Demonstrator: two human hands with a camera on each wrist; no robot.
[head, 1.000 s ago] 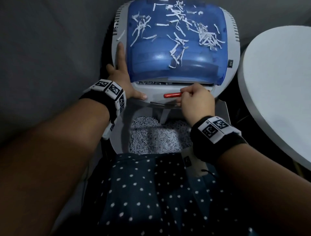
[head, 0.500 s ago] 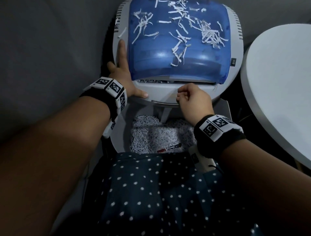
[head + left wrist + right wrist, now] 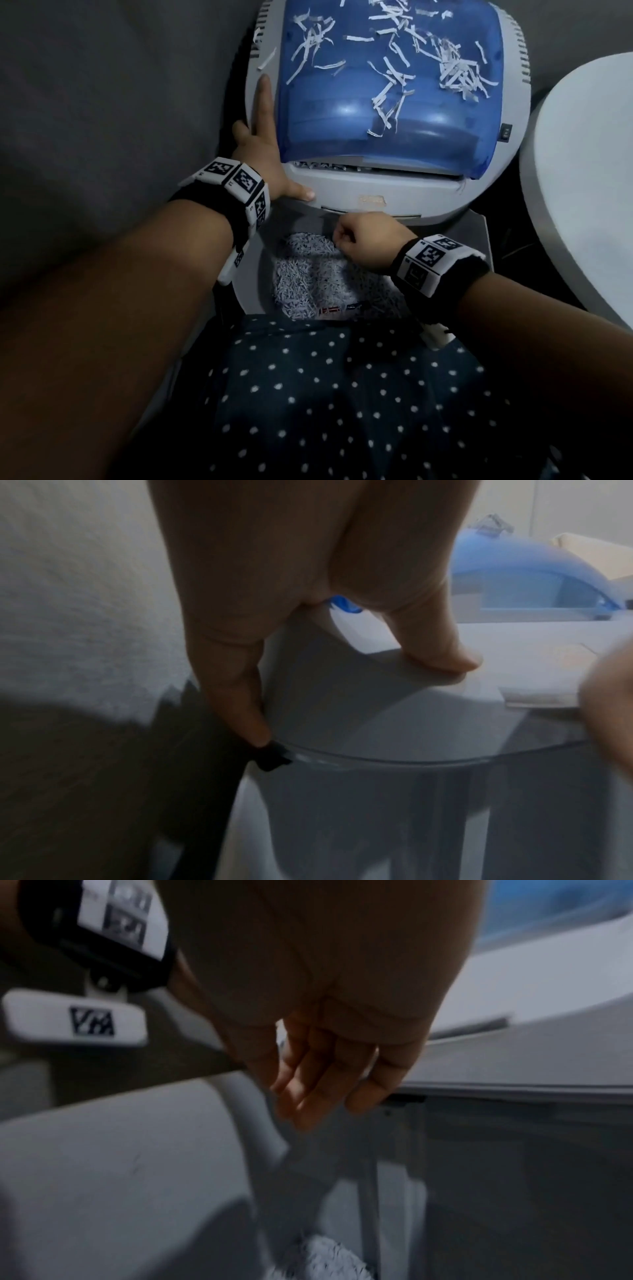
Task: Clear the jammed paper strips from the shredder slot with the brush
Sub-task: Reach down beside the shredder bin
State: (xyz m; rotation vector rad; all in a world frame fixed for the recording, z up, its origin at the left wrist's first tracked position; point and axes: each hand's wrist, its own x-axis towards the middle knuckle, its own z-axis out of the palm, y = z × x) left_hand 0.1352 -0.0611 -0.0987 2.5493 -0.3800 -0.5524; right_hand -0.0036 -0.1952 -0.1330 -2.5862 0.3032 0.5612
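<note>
Head view: left hand (image 3: 263,161) flat on the shredder (image 3: 394,195), fingers spread, bracing it. Right hand (image 3: 363,240) loosely curled, holding nothing, above the bin (image 3: 250,294). Brush (image 3: 337,308) lies on the shreds (image 3: 308,274) in the bin, near its front edge. Strips (image 3: 329,167) still sit in the slot.

Left wrist view: fingers (image 3: 441,653) press the grey top; firm brace.

Right wrist view: fingers (image 3: 322,1085) relaxed, empty; brush not visible.

Advice: pick the brush up by its handle, keep the brace, sweep along the slot.
</note>
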